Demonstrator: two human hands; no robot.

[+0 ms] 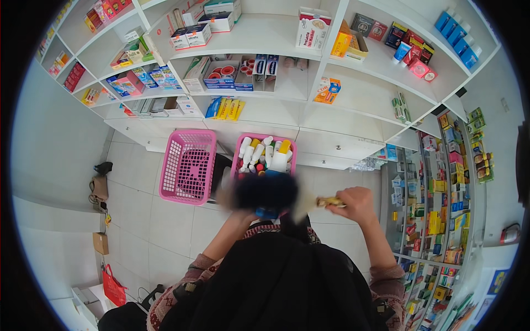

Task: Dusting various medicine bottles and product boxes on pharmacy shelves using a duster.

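Note:
My right hand [357, 203] is closed around the golden handle [330, 202] of a feather duster. The duster's dark, motion-blurred head [265, 191] hangs in front of my body, over the near end of a pink plastic basket [293, 155]. White and yellow bottles [257, 153] fill that basket. My left hand [244, 217] is low beside the duster head, near a blue item [268, 212]; the blur and the duster hide most of its fingers, so its hold cannot be made out. An empty pink basket [212, 165] stands to the left.
White shelves [265, 35] with boxed medicines and tubes rise ahead, above white drawers [331, 145]. A glass display case [422, 198] of small boxes stands on the right. On the left floor are a brown bag [98, 188], a cardboard box [100, 243] and a red bag [114, 288].

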